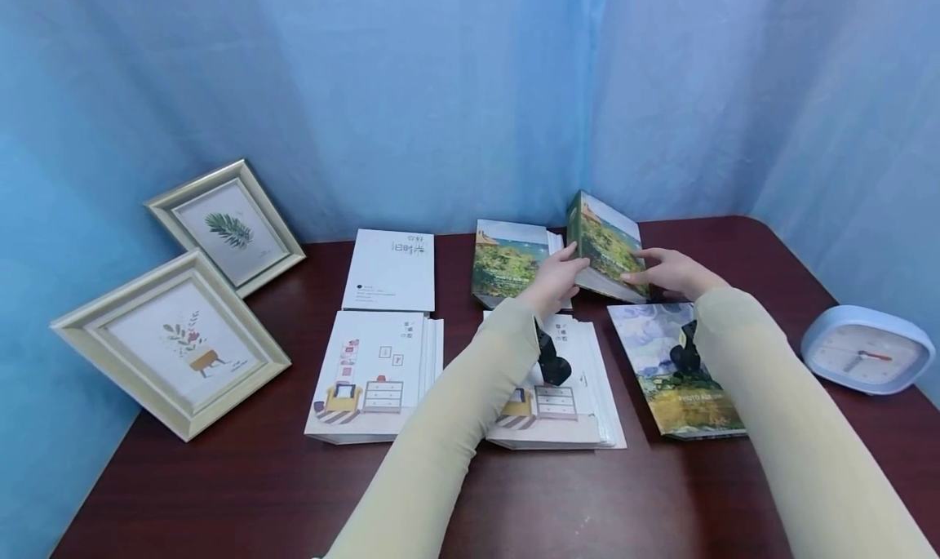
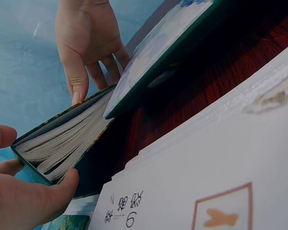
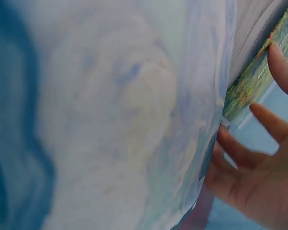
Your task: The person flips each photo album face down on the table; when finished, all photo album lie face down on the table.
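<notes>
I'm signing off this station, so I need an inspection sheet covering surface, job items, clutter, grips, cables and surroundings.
Surface: dark red-brown table, light reflecting near the front, a few pale specks there.
Job items: tilted landscape album between the hands; flat landscape album to its left; three white albums; purple-sky album in front.
Clutter: leaf-print frame and plant-pot frame at left; blue clock at right.
Left grip: holds the tilted album's lower spine corner.
Right grip: touches its opposite side.
Cables: nothing seen.
Surroundings: blue curtain behind and at both sides.
</notes>
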Motion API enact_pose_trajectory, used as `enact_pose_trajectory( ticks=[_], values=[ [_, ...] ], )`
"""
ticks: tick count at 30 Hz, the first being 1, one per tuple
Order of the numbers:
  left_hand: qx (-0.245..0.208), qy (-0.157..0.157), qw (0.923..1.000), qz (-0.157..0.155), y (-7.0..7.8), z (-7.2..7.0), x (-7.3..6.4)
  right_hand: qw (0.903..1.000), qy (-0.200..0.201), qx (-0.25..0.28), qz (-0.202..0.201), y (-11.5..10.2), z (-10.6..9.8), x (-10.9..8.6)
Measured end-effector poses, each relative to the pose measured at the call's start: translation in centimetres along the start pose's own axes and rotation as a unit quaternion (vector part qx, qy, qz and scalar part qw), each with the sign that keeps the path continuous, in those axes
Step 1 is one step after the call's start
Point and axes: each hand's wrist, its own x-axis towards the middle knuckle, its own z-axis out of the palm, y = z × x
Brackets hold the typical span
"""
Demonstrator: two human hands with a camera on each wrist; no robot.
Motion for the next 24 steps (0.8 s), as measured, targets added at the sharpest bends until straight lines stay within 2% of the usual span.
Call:
enact_pose_trajectory(
  ticks=[3,9,12,16,20,24],
  values=[
    [0.005,0.0,1.0,0.008,0.0,0.0,0.0,0.9991,0.031,-0.026,-0.01,0.0,0.1,0.1],
    [0.022,0.001,0.9994,0.026,0.3,-0.3,-0.2,0.9958,0.071,-0.035,-0.046,-1.1,0.3,0.5],
    [0.023,0.001,0.9993,0.031,0.5,-0.4,-0.3,0.9961,0.065,-0.017,-0.056,-1.8,0.3,0.4],
    [0.037,-0.009,0.9983,0.044,1.1,-0.4,-0.6,0.9962,0.048,0.033,-0.065,-2.6,0.2,0.1],
    [0.087,-0.019,0.9937,0.068,1.7,-0.1,-1.0,0.993,0.03,0.085,-0.075,-2.9,0.0,-0.1],
    [0.153,-0.024,0.9832,0.097,2.1,0.3,-1.4,0.988,0.008,0.132,-0.081,-2.9,-0.3,-0.4]
  ],
)
